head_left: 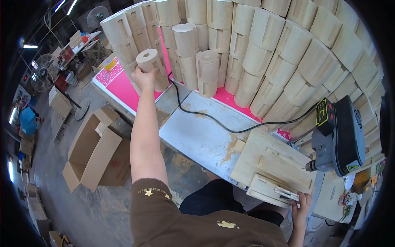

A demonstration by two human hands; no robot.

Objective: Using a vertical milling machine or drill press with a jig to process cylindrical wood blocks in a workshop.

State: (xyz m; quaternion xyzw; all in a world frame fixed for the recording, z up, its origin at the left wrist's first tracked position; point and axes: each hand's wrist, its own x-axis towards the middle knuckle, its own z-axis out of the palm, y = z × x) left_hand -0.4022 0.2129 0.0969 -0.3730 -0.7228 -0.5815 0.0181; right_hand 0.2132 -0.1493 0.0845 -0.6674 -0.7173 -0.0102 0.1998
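Out at the far left of the bench, my left hand [145,78] grips a pale wooden cylinder [152,61] by its side; a round hole shows in its top. It stands beside the stacked cylinders. My right hand [302,206] is low at the right, fingers bent at the end of a flat wooden board [265,191]. Two pale narrow bars [287,193] lie on that board against the fingertips. What the fingers hold there is partly hidden. Behind it lies a larger wooden base [271,160] with a raised strip.
A drill press [337,136] stands right of the wooden base, its bit pointing left. Tall stacks of wooden cylinders [259,41] line the back. A black cable [222,128] crosses the white board [197,131]. An open cardboard box [96,152] sits on the floor at left.
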